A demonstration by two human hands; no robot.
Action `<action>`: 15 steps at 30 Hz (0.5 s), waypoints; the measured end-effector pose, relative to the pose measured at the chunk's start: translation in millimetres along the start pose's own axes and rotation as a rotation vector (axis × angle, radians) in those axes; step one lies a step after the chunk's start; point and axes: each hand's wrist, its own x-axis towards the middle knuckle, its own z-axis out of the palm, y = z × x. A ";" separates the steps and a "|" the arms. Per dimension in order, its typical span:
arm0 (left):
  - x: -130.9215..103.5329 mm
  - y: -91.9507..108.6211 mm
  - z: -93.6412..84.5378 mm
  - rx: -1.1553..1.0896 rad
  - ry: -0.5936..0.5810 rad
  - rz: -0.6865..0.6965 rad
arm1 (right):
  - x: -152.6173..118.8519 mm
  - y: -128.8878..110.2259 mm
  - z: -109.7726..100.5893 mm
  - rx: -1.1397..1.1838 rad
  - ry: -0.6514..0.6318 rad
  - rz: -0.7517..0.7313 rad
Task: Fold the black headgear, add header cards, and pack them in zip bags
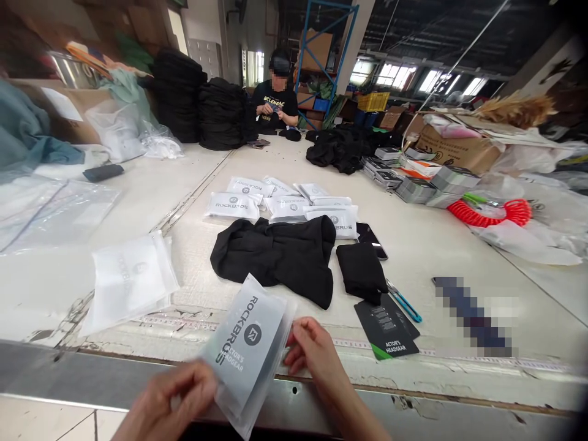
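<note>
At the left of the pale surface (190, 260) lie flat white pouches (133, 275), apparently yet to be filled. At the near edge, the left hand (172, 392) has its grip closed, thumb towards fingers, on the lower left side of a frosted pouch (248, 349). That pouch is tilted over the near edge, and a printed card shows through it. Beyond it lies a loosely spread black cloth (275, 254), and farther off a group of printed packets (287, 208), plump enough to look finished. The right hand (316, 355) is at the pouch's right edge, its grip narrow, fingers curled (whether they pinch the plastic, I cannot tell). Farther right are a folded black cloth (361, 269), a phone (377, 244) partly behind it, dark cards (386, 334) and blue-handled snips (407, 303), then card stacks (416, 190) on the far right side. This pouch looks partway along: its card seems to be in, while 2 black cloths, 1 spread and 1 folded, lie outside it
</note>
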 end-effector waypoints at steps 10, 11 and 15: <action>69.3 11.2 19.0 0.344 0.215 0.034 | -5.1 11.9 10.5 -0.103 -0.076 0.074; 69.3 6.0 20.7 0.325 0.240 0.017 | -3.2 10.5 11.9 -0.120 -0.061 0.070; 69.1 -7.2 28.7 0.044 0.265 -0.058 | 4.4 4.3 17.0 -0.207 -0.043 0.038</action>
